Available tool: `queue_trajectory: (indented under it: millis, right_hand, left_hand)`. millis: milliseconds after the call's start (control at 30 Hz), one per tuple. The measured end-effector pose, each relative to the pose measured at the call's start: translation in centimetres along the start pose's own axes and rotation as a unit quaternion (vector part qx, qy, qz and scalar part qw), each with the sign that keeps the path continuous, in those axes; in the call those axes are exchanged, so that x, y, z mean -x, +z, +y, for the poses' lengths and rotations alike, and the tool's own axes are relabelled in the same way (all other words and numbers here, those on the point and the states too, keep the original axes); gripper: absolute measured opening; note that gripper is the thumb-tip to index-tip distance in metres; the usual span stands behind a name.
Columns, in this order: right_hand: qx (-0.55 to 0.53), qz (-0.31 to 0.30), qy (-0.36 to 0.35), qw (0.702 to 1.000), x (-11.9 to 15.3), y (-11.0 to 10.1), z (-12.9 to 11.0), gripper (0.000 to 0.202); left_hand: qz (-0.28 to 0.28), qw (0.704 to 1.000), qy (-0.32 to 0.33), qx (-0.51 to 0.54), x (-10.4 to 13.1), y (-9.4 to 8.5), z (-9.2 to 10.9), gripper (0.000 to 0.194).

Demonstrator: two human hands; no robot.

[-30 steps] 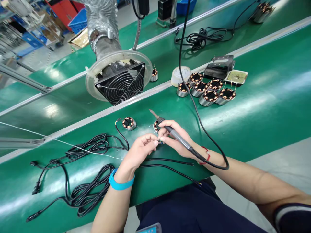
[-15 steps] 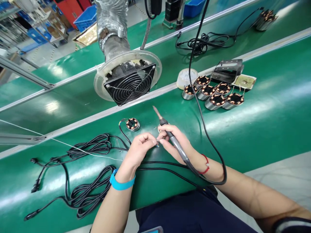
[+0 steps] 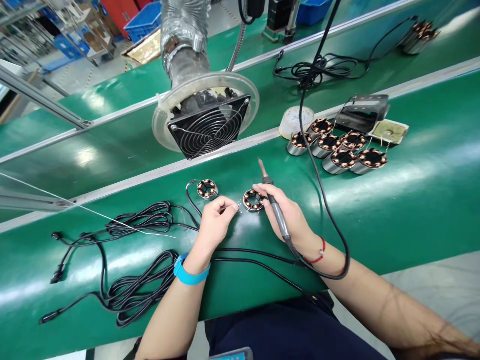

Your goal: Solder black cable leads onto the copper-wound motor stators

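My left hand is closed in a pinch on the end of a black cable, whose thin bare wire tips show past the fingertips. In my right hand lies a soldering iron, its tip pointing up and away from me. The fingers of that hand reach the right side of a motor stator with copper windings, which sits on the green bench. A second stator stands behind my left hand, with a cable joined to it by coloured wires.
Coiled black cables lie at the left. A fume extractor hangs over the bench's back edge. Several stators stand at the back right, beside a solder spool and a sponge holder. The iron's cord hangs across the right.
My hands have moved apart. The right one has gone from the wire ends to the stator, still holding the soldering iron; the left keeps its pinch. The view has shifted slightly.
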State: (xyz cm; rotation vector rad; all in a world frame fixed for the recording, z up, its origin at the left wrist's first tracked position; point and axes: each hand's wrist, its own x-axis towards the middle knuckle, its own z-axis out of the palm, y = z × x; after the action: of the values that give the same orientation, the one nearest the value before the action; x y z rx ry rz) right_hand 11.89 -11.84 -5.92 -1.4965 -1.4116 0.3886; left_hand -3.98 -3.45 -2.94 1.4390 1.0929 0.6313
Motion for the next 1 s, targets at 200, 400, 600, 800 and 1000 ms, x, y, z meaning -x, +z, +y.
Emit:
queue_trajectory:
  millis: [200, 400, 600, 800, 1000]
  right_hand:
    - [-0.032, 0.038, -0.072, 0.996, 0.0, -1.2, -1.4, 0.027]
    - [-0.054, 0.102, -0.101, 0.988, 0.7, -1.0, -1.3, 0.019]
    - [-0.058, 0.079, -0.090, 0.991, 0.9, -1.1, -1.6, 0.014]
    - [-0.040, 0.078, -0.088, 0.992, 0.7, -1.3, -1.7, 0.012]
    - [-0.035, 0.078, -0.082, 0.993, 0.9, -1.2, -1.6, 0.012]
  left_hand:
    - [0.020, 0.995, 0.063, -0.076, -0.3, -0.3, -0.7, 0.012]
    - [0.020, 0.991, 0.087, -0.103, -0.3, -0.4, -0.6, 0.013]
    - [0.024, 0.990, 0.090, -0.104, -0.3, -0.3, -0.7, 0.013]
    - [0.026, 0.991, 0.081, -0.105, -0.3, -0.3, -0.8, 0.012]
    - [0.028, 0.991, 0.080, -0.107, -0.3, -0.2, -0.9, 0.012]
